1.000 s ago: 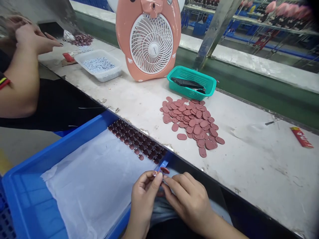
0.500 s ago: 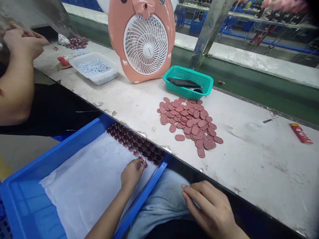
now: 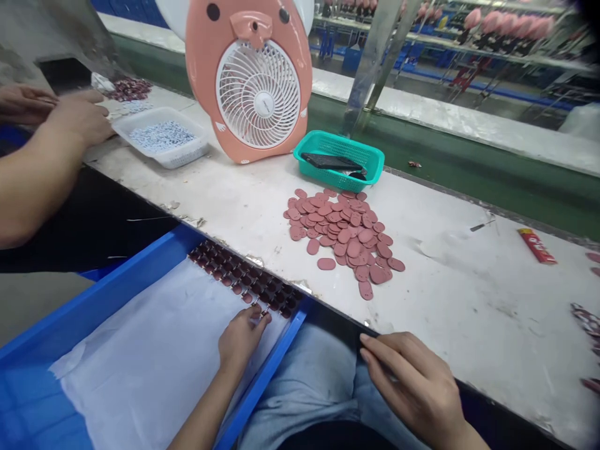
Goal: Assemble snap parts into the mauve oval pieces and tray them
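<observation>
My left hand [image 3: 242, 337] reaches into the blue tray [image 3: 280, 369]. Its thumb and fingertips pinch a small dark red oval piece at the near end of the rows. Several rows of dark red oval pieces [image 3: 244, 275] lie on a white sheet [image 3: 154, 350] inside the tray, along its table side. My right hand [image 3: 417, 381] hovers over my lap by the table edge, fingers stretched with a gap between them and nothing visible in them. A heap of pinkish-red oval pieces with small holes [image 3: 344, 231] is spread on the table beyond my hands.
A pig-shaped fan [image 3: 290, 119] stands behind the heap, beside a green basket [image 3: 375, 178] holding a dark flat object. A white tub [image 3: 178, 159] of small pale bits is at left, near a co-worker's hands [image 3: 79, 119]. A red packet [image 3: 537, 245] lies right.
The camera view has turned slightly right, bringing dark pieces at the right edge into sight. My left hand stays at the rows, its fingers shifted a little. The co-worker's hands have lowered toward the table.
</observation>
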`<state>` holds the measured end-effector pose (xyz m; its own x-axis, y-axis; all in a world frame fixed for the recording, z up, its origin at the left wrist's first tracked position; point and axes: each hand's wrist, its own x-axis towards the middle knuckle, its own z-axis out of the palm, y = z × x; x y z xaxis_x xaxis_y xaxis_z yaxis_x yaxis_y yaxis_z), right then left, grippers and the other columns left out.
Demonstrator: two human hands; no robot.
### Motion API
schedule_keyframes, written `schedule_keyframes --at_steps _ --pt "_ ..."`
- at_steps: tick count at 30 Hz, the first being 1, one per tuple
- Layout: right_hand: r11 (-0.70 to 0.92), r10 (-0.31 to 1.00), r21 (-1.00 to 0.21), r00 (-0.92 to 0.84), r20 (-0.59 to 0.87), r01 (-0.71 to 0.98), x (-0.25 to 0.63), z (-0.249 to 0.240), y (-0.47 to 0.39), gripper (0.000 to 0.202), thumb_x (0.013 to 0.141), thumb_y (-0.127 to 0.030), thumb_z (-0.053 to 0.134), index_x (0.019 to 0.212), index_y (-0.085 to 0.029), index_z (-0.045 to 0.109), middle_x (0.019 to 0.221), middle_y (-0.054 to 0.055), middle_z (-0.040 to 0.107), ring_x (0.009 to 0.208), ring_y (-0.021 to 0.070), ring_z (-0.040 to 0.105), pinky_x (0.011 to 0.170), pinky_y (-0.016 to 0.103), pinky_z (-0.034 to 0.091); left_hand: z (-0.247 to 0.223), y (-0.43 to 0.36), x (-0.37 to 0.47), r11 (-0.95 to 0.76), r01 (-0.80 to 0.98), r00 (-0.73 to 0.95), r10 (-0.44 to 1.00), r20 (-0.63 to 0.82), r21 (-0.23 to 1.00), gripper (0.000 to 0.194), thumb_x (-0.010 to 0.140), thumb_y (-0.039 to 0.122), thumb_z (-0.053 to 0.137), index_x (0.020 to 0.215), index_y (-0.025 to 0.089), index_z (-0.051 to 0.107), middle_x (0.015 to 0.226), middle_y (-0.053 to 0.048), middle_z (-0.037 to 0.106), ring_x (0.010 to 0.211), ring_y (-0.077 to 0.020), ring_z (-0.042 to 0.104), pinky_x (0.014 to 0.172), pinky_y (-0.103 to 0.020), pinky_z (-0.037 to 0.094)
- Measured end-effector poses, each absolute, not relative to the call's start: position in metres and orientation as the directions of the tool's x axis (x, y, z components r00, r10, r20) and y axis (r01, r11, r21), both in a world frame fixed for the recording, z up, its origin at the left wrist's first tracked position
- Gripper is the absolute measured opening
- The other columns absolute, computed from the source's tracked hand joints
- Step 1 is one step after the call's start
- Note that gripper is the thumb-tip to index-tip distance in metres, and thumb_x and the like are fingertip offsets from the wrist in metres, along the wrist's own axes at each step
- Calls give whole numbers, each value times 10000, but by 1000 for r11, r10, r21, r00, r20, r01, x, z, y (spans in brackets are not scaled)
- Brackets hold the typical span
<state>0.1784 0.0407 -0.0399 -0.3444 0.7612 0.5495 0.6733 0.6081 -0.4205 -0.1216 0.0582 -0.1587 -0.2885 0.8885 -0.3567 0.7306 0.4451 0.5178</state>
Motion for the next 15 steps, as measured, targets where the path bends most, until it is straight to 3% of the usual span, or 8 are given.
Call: schedule_keyframes --at_steps 2,4,7,10,13,15 --pt "502 793 -432 -199 576 749 203 -38 49 197 867 -136 710 1040 -230 722 845 42 717 708 176 658 655 313 564 -138 55 -118 393 718 -315 920 -235 575 236 906 445 626 962 248 743 1015 -64 785 760 -254 706 658 -391 532" --pt "322 795 -478 40 605 817 232 -36 64 196 884 -233 709 1080 -235 697 929 73 700 771 217 657 740 394 565 -112 54 -105 265 704 -299 952 -63 659 246 930 424 578 974 260 755 996 -82 795 789 -272 695 747 -413 519" --pt "64 777 -602 339 530 796 269 -36 95 531 896 -424 681 1350 -203 518 1230 168 625 1052 319 643 875 514 543 -74 61 -69 -39 645 -104 985 138 763 209 897 400 643 979 285 797 1024 -99 807 1007 -306 671 1020 -445 410" --pt "-74 846 -676 405 346 733 290 -42 131 802 786 -555 742 1427 -177 445 1352 209 586 1255 396 549 973 571 487 -52 78 -24 -272 515 160 962 220 813 392 787 451 775 1164 346 767 1238 -70 764 1189 -326 604 1105 -429 322" --pt "-148 881 -702 416 226 696 296 -47 158 720 717 -562 773 1289 -176 569 1232 196 656 1187 410 576 968 589 461 -49 91 2 -333 380 327 921 212 863 581 725 430 840 1282 335 703 1376 -84 692 1270 -350 553 1136 -453 250" --pt "-161 889 -718 416 194 678 298 -49 169 509 712 -543 769 1071 -200 654 1068 152 693 1069 380 608 948 576 453 -53 91 6 -297 300 371 912 177 906 514 747 364 836 1249 347 722 1351 -83 709 1257 -353 562 1137 -479 209"
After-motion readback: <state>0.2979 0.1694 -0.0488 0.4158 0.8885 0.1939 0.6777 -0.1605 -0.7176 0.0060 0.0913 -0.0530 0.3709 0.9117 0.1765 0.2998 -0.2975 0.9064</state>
